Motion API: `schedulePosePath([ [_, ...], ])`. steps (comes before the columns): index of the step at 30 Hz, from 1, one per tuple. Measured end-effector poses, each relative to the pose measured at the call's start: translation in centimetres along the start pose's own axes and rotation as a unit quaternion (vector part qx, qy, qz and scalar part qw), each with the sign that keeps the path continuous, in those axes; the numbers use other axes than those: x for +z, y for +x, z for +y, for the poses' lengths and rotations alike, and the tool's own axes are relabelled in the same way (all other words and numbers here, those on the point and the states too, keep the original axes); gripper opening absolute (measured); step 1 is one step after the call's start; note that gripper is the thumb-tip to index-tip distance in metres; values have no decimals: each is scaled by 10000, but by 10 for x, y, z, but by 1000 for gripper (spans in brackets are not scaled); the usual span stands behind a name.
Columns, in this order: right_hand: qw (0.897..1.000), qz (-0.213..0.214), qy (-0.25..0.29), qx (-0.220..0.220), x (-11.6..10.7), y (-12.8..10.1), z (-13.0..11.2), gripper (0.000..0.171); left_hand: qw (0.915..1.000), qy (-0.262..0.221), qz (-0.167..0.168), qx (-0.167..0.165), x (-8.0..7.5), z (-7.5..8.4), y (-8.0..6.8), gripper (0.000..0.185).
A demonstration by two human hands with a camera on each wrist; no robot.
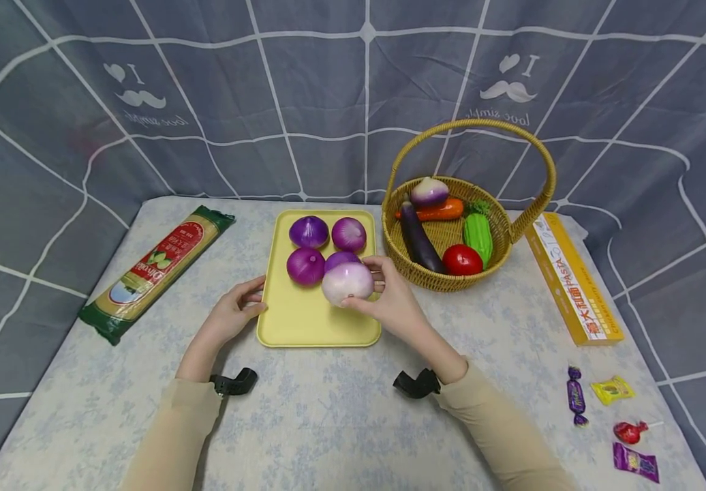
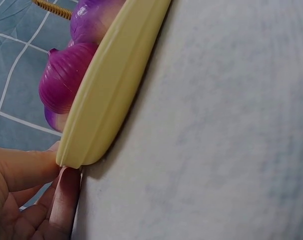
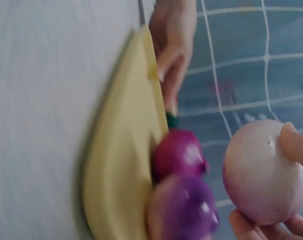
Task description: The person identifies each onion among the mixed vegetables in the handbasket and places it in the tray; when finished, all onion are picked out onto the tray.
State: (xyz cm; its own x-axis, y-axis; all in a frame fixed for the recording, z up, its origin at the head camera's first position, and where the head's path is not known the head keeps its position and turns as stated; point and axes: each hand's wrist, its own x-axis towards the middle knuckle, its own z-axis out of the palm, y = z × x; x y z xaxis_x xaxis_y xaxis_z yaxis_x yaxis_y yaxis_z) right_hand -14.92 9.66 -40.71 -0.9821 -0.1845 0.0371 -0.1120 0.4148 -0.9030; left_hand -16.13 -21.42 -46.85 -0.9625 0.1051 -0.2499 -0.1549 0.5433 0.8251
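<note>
Far left on table: spaghetti pack (image 1: 155, 271), lying diagonal. Left hand (image 1: 234, 315) pinching near-left edge of yellow tray (image 1: 304, 326), thumb and fingers on the rim. Four purple onions (image 1: 309, 232) sitting in tray. Right hand (image 1: 394, 301) gripping pale onion (image 1: 347, 283), fingers curled round it, held just above tray's right side. Right of that: wicker basket (image 1: 500, 239), pasta box (image 1: 572, 278), candies (image 1: 613, 389).

From where I stand, the pale onion (image 1: 347, 283) in the right hand (image 1: 396, 303) hides most of the fourth purple onion (image 1: 341, 259) on the yellow tray (image 1: 304, 327). The right wrist view is smeared, cutting that hand to fingertips at the edge. The wrappers' (image 1: 613, 390) print is too small to read.
</note>
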Motion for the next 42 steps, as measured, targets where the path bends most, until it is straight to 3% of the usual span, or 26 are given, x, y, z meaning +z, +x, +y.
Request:
schedulePosePath([
  [11,9977,-675,-6,78,53,-4,11,72,10000,-38,-25,78,0,-2,0,60],
  [19,9965,-729,-395,98,76,1,13,69,10000,-64,-12,-42,1,-2,0,60],
  [31,9959,-549,-648,324,85,7,4,67,9999,-20,51,-102,2,1,0,60],
  [42,9948,-651,-773,141,85,2,3,72,9999,49,-11,115,0,-1,-1,59],
])
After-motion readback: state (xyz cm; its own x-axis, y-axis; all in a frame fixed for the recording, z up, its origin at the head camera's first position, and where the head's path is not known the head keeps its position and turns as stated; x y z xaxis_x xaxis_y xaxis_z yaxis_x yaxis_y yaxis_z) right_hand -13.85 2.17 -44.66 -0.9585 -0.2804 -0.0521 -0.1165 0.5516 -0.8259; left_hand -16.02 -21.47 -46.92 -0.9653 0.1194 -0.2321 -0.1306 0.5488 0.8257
